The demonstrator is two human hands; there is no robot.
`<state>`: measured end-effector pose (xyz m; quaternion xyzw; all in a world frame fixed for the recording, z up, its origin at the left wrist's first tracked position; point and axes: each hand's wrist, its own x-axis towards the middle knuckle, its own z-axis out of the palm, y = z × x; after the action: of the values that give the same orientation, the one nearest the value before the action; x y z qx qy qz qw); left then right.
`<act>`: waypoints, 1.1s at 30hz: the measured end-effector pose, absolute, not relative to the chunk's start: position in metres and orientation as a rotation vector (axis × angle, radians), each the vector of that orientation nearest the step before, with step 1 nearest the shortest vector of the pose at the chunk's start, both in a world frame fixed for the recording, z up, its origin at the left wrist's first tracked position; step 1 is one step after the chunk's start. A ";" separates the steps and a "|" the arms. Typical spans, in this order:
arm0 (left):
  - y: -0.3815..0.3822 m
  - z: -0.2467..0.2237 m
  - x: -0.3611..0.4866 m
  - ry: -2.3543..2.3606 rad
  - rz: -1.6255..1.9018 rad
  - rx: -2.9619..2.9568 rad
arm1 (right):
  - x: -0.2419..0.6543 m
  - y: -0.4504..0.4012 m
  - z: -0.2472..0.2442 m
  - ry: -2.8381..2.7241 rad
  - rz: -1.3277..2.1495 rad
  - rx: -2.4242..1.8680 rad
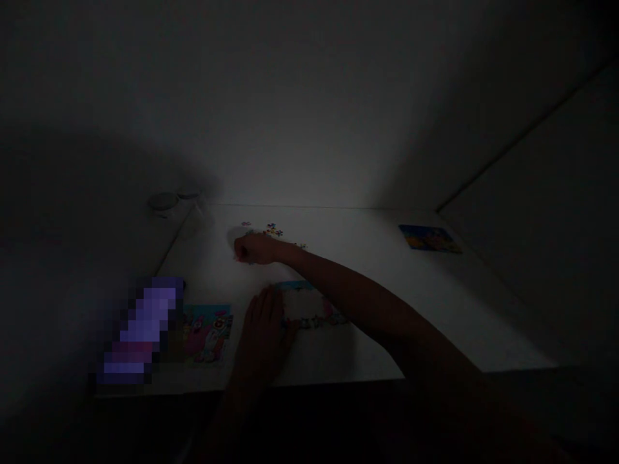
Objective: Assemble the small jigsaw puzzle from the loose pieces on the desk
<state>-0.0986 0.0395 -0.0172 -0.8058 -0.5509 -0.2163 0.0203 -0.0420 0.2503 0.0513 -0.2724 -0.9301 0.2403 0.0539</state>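
Note:
The whole picture is very dark. My left hand (265, 316) lies flat on the white table, fingers stretched out, against the left edge of a partly assembled jigsaw puzzle (316, 321). Bordering pieces of that puzzle show around a bare middle; my right forearm covers some of its right side. Stretched across to the far left, my right hand (256, 249) is closed with its fingertips down at the table. Loose jigsaw pieces (273, 229) lie just beyond and beside it. Whatever its fingers hold, if anything, is too dark to make out.
A colourful picture sheet (207, 334) lies left of my left hand, beside a blurred-out bright device (140, 332). Another picture card (429, 238) lies at the far right. A round, pale object (163, 201) stands past the table's left edge. Walls border the back and right.

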 end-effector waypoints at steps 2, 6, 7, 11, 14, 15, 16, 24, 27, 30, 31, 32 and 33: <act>0.040 -0.017 -0.099 -1.700 -0.683 -2.489 | -0.025 0.247 0.054 -2.682 0.837 -0.793; 0.038 -0.013 -0.098 -1.721 -0.672 -2.503 | 0.039 0.222 0.051 -2.412 1.086 -0.830; 0.038 -0.012 -0.098 -1.727 -0.665 -2.504 | 0.058 0.212 0.049 -2.379 1.149 -0.846; 0.038 -0.009 -0.096 -1.739 -0.629 -2.508 | 0.125 0.177 0.036 -2.256 1.277 -1.020; 0.038 -0.007 -0.096 -1.735 -0.610 -2.512 | 0.149 0.166 0.033 -2.210 1.311 -1.102; 0.039 -0.007 -0.097 -1.731 -0.603 -2.513 | 0.152 0.166 0.032 -2.202 1.303 -1.113; 0.039 -0.006 -0.097 -1.727 -0.595 -2.512 | 0.153 0.167 0.032 -2.189 1.295 -1.115; 0.040 -0.008 -0.097 -1.718 -0.617 -2.503 | 0.155 0.181 0.015 -2.043 1.403 -1.038; 0.041 -0.010 -0.097 -1.710 -0.654 -2.493 | 0.156 0.184 0.010 -2.013 1.422 -1.020; 0.041 -0.009 -0.098 -1.709 -0.676 -2.506 | 0.156 0.184 0.009 -2.052 1.392 -1.005; 0.041 -0.009 -0.098 -1.712 -0.678 -2.510 | 0.156 0.184 0.009 -2.056 1.382 -1.002; 0.041 -0.009 -0.098 -1.715 -0.673 -2.514 | 0.156 0.184 0.009 -2.049 1.376 -1.001; 0.041 -0.008 -0.098 -1.717 -0.667 -2.515 | 0.155 0.183 0.010 -2.032 1.376 -1.001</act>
<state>-0.0984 0.0407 -0.0082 -0.8067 -0.5506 -0.2140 0.0122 0.1554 0.1834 0.0096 -0.3664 -0.7436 0.5035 0.2434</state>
